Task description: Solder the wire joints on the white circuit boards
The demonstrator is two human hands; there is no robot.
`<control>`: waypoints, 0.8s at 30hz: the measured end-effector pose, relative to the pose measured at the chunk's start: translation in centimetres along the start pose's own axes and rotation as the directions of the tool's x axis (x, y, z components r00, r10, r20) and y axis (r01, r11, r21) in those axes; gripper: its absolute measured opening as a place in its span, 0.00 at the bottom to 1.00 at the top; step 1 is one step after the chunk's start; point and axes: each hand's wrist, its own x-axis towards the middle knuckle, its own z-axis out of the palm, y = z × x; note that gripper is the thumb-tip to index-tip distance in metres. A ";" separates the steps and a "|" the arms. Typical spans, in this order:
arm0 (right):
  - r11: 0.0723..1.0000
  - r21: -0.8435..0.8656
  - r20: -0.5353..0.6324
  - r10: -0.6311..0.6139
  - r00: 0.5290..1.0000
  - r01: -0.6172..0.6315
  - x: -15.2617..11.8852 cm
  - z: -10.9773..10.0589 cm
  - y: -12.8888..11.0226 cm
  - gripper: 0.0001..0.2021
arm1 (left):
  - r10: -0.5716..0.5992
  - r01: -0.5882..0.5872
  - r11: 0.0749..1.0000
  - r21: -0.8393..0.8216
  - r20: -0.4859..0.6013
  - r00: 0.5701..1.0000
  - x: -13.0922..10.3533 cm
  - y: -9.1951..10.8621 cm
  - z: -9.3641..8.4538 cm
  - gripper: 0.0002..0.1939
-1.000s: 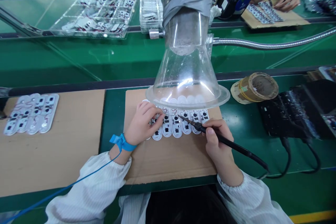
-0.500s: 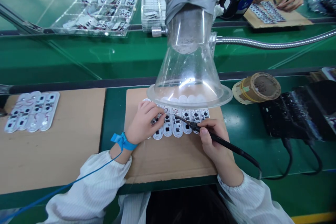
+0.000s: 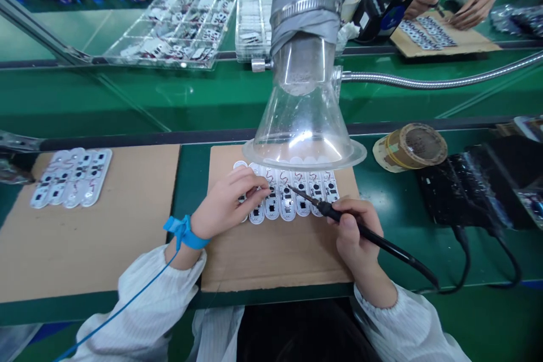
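Observation:
A panel of white rounded circuit boards (image 3: 287, 210) with black chips and thin red wires lies on a cardboard sheet (image 3: 280, 260). Over its left end, my left hand (image 3: 229, 199) pinches a fine strand that looks like solder wire; most of it is too thin to make out. A blue wrist strap (image 3: 186, 233) with a cord is round that wrist. My right hand (image 3: 360, 232) grips a soldering iron (image 3: 388, 244) like a pen. The iron's tip points left, close above the middle boards; I cannot tell whether it touches them.
A clear fume hood (image 3: 303, 124) hangs over the boards' far edge. Another board panel (image 3: 70, 178) lies on cardboard at left. At right are a round tub (image 3: 409, 147) and a black box (image 3: 445, 192) with cables. Parts trays (image 3: 178, 28) and a co-worker's hands (image 3: 475, 11) are beyond.
The soldering iron's tip has drawn slightly back from the boards, with my right hand a little lower and to the right. My left hand has shifted slightly left. The view has moved a little.

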 end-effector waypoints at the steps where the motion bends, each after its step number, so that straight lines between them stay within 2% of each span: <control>1: 0.999 0.039 0.018 -0.035 0.999 0.034 0.1 0.0 -0.5 0.08 | -0.012 0.015 0.999 -0.046 0.057 0.998 0.0 0.7 -0.5 0.04; 3: 0.993 0.063 0.085 -0.108 0.991 0.102 0.4 0.4 -1.7 0.10 | -0.020 0.041 0.992 -0.122 0.171 0.985 -0.1 2.0 -1.1 0.07; 5: 0.989 -0.004 0.185 -0.148 0.972 0.151 0.8 1.2 -3.0 0.12 | -0.018 0.061 0.984 -0.168 0.245 0.969 -0.4 3.2 -0.9 0.09; 8: 0.972 -0.107 0.310 -0.167 0.936 0.209 1.2 2.9 -4.4 0.08 | -0.053 0.104 0.972 -0.213 0.235 0.971 -0.8 4.3 0.2 0.08; 10: 0.960 -0.119 0.330 -0.203 0.922 0.253 1.1 3.8 -4.7 0.04 | -0.101 0.151 0.959 -0.238 0.213 0.972 -1.3 4.6 0.8 0.06; 12: 0.951 -0.124 0.303 -0.237 0.923 0.284 0.9 4.1 -4.6 0.05 | -0.187 0.234 0.943 -0.236 0.203 0.961 -2.0 4.7 1.0 0.05; 15: 0.948 -0.162 0.266 -0.226 0.937 0.274 0.8 3.7 -3.8 0.06 | -0.332 0.371 0.903 -0.216 0.199 0.922 -3.1 4.2 0.1 0.06; 17: 0.951 -0.172 0.285 -0.200 0.937 0.256 1.0 3.2 -3.4 0.06 | -0.352 0.383 0.899 -0.212 0.168 0.921 -3.3 3.2 -1.0 0.07; 19: 0.957 -0.142 0.317 -0.200 0.927 0.254 1.3 2.8 -3.3 0.06 | -0.274 0.288 0.938 -0.191 0.099 0.957 -2.8 1.4 -2.3 0.07; 22: 0.978 -0.095 0.300 -0.148 0.942 0.184 1.7 2.6 -3.5 0.12 | -0.103 0.097 0.988 -0.118 -0.046 0.994 -1.5 -2.6 -3.8 0.05; 24: 0.995 -0.052 0.246 -0.074 0.967 0.089 1.8 2.8 -3.7 0.16 | -0.087 0.075 0.992 -0.098 -0.119 0.989 -0.8 -5.4 -4.0 0.03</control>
